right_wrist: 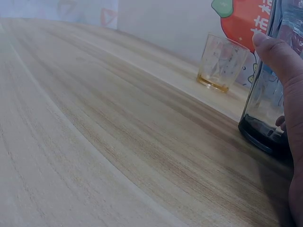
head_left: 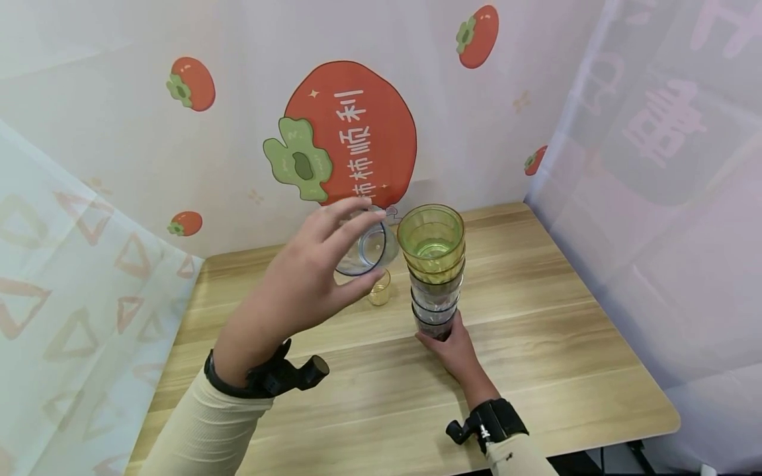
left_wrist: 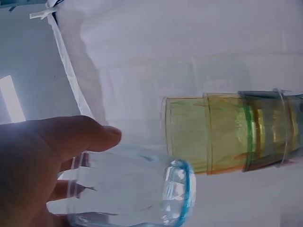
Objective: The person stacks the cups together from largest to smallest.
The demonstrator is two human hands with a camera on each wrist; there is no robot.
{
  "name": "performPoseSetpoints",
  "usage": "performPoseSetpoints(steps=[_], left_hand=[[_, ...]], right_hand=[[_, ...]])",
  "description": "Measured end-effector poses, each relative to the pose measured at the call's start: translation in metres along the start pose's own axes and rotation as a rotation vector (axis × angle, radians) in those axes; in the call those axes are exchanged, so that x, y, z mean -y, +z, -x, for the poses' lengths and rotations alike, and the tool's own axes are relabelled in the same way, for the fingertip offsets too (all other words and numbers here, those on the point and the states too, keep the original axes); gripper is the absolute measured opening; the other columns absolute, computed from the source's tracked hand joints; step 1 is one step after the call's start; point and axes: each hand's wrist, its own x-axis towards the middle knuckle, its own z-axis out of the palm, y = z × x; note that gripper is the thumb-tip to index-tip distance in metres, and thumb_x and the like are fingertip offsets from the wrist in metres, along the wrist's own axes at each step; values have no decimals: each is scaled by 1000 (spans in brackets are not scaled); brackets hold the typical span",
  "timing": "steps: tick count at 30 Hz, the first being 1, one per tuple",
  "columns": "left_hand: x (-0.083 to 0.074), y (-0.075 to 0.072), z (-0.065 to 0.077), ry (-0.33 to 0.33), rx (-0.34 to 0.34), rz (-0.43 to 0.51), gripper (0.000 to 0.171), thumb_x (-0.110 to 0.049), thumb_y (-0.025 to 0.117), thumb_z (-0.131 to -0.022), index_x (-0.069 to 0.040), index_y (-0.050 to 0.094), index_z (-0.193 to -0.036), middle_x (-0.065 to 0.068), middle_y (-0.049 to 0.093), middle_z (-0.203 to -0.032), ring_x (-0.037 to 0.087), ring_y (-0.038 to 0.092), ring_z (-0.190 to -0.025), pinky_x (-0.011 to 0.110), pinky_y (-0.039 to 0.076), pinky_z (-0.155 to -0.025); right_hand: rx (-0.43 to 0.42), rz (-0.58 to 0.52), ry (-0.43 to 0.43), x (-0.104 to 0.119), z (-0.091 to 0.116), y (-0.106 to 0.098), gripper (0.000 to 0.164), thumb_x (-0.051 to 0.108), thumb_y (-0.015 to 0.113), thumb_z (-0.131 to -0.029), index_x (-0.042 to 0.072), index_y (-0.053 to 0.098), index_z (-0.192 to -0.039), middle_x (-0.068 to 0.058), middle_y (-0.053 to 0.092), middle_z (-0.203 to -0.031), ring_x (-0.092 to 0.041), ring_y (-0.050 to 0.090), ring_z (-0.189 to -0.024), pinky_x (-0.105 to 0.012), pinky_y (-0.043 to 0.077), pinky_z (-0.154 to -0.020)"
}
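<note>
Raised beside the top of a tall stack, my left hand (head_left: 303, 277) holds a clear, blue-tinted glass cup (left_wrist: 128, 189) between thumb and fingers. The nested stack of cups (head_left: 433, 301) stands upright on the table, yellow-green at the top and clear to greyish below. Low down, my right hand (head_left: 455, 354) grips the stack around its bottom cup (right_wrist: 260, 111), which has a dark base. In the left wrist view the held cup is close to the top yellow-green cup (left_wrist: 187, 132), overlapping its lower edge.
A single amber-tinted glass (right_wrist: 222, 64) stands on the wooden table (head_left: 369, 403), left of the stack and partly below my left hand in the head view. Behind the table hangs a pale cloth backdrop (head_left: 238, 132) with persimmon prints, with cloth at both sides.
</note>
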Motion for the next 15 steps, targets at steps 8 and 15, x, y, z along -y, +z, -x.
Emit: performPoseSetpoints(steps=[8, 15], left_hand=[[-7, 1, -17, 24, -252, 56, 63, -15, 81, -85, -2, 54, -140, 19, 47, -147, 33, 44, -137, 46, 41, -109], [-5, 32, -34, 56, -184, 109, 62, -24, 77, -90, -4, 53, -144, 18, 42, -154, 29, 40, -141, 42, 41, -112]], right_hand=[[11, -23, -2, 0, 1, -1, 96, 37, 89, -79, 20, 30, -153, -12, 49, -146, -30, 46, -137, -51, 35, -114], [54, -35, 46, 16, 3, -4, 95, 29, 86, -83, 15, 26, -155, -15, 45, -150, -31, 42, -141, -50, 33, -116]])
